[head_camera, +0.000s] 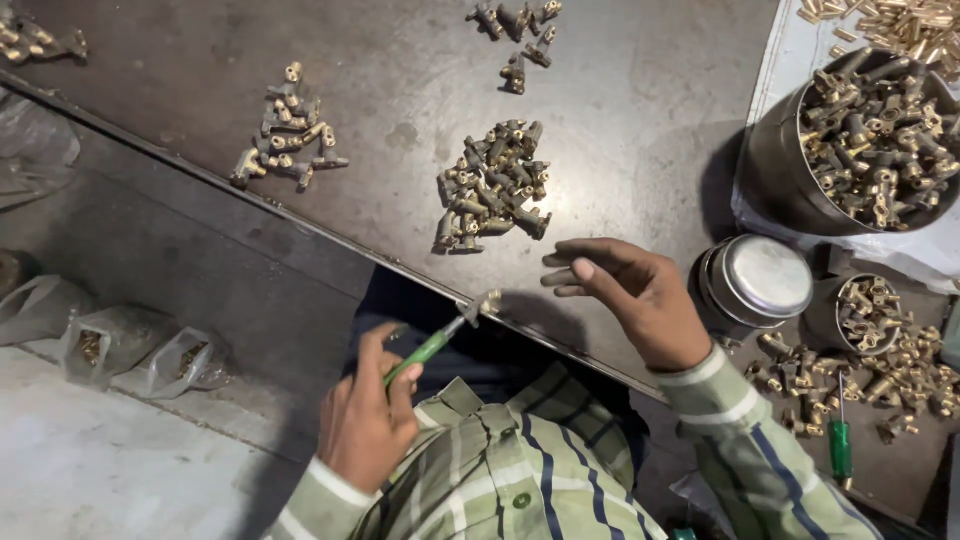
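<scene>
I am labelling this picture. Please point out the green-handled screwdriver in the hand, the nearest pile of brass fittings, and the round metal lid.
green-handled screwdriver (425, 352), head view, on its green handle.
pile of brass fittings (492, 185), head view, middle of the pile.
round metal lid (765, 277), head view, centre of its top.

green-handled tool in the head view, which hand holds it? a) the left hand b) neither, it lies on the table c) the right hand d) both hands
a: the left hand grips the green-handled tool, whose tip carries a small brass fitting, while the right hand hovers open and empty over the dark table near a pile of brass fittings.
</scene>
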